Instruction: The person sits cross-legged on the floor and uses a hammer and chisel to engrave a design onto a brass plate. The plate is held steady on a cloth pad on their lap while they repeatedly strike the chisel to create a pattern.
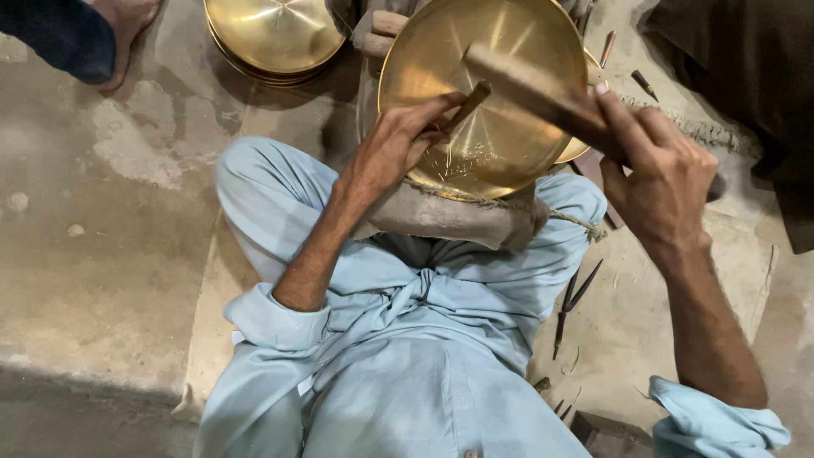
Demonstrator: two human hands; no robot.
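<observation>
A round brass plate (509, 51) rests tilted on a grey cloth pad (458, 219) over my crossed legs. My left hand (394, 144) grips a thin chisel (468, 102) with a wooden shaft, its tip set against the plate's inner face beside a patch of engraved lines (462, 161). My right hand (666, 174) is closed around the handle of a wooden mallet (530, 85), whose head hangs above the plate, near the chisel's top end.
A stack of brass plates (275, 38) lies at the top left. Another person's bare foot (123, 34) and dark sleeve are in the top left corner. Metal compasses (572, 301) and small chisels (643, 82) lie on the mat to the right. A dark cloth (755, 76) lies far right.
</observation>
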